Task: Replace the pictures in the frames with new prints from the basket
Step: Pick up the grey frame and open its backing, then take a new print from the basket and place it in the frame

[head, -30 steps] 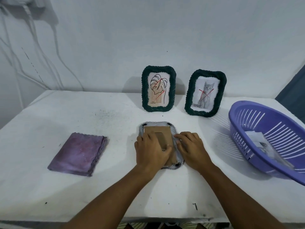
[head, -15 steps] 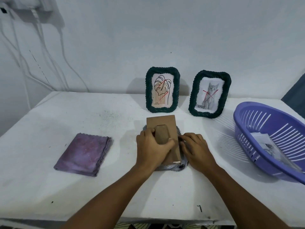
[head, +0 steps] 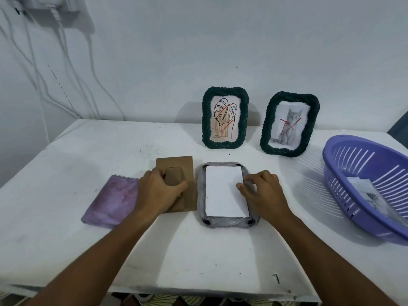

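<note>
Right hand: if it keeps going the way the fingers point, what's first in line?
The right hand points left across the face-down frame; its fingertips already sit at the white sheet. Beyond that, probably the cardboard backing.

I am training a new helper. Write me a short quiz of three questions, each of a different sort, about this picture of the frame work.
1. True or false: the cardboard backing is off the face-down frame and lies to its left.
2. What does the right hand touch?
A. the basket
B. the white paper in the open frame
C. the purple cloth
3. Fill in: the standing frame nearer the basket shows a ____ crossed out in red.

Key
1. True; the left hand grips its stand.
2. B
3. cat
</note>
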